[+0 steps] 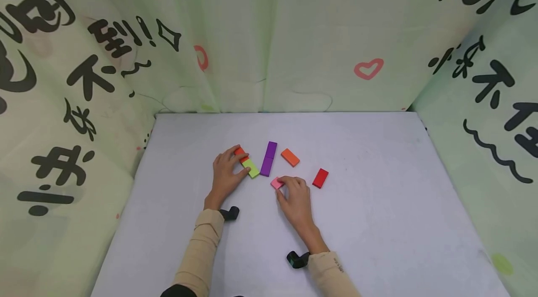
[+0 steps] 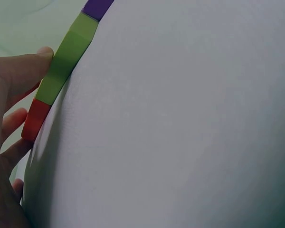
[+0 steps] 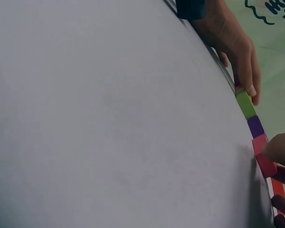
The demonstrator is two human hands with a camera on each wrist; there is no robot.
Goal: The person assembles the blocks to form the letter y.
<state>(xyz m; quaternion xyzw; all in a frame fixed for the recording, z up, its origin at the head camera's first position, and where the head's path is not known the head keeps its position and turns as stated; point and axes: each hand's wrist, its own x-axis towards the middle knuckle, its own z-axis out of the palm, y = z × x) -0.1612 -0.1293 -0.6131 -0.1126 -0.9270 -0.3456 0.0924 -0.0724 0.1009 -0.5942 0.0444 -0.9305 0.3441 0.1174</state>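
Observation:
My left hand is at a red-orange block and a lime green block, which lie end to end in a slanted line. Its fingers reach over the red-orange block, and the thumb is against the green block. Between thumb and fingers, my right hand pinches a small pink block, partly covered by the fingertips. Two purple blocks stand end to end between the hands, their near end beside the green block's near end.
An orange block lies beyond the right hand, and a red block lies to its right. The white table is bordered by printed curtains at the back and sides. Black camera mounts protrude from both wrists.

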